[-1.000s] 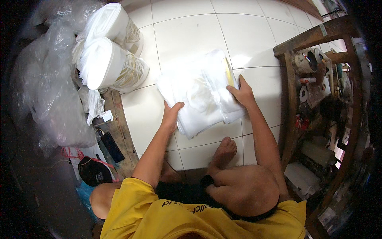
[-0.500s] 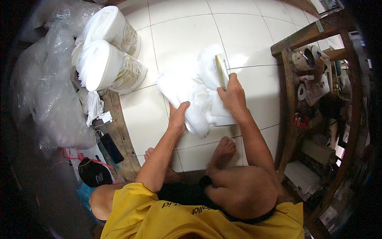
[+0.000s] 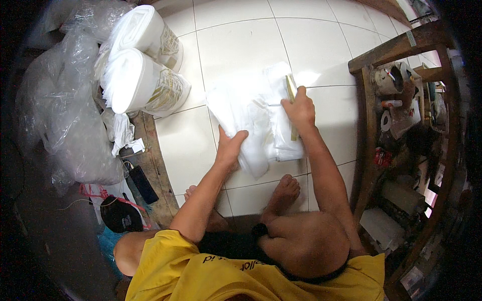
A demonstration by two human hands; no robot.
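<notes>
A stack of thin white plastic bags (image 3: 246,113), creased and partly folded, is spread in front of me over the floor tiles. My left hand (image 3: 232,148) is closed on its near left part, thumb on top and fingers underneath. On the right, my right hand (image 3: 300,111) grips the stack's right side, with fingers wrapped round the edge. A gold strip (image 3: 290,88) runs along that edge past my right hand; whether it is print or a separate piece I cannot tell. The stack's underside is hidden.
Two thick rolls of white plastic with gold print (image 3: 145,83) stand at the far left, beside a heap of clear plastic (image 3: 75,115). A phone (image 3: 141,184) and a black cap (image 3: 120,214) lie nearer. A cluttered wooden rack (image 3: 369,145) borders the right.
The stack and both hands appear slightly further right. My right hand has tilted the stack's right edge, and the gold strip now shows below that hand too.
</notes>
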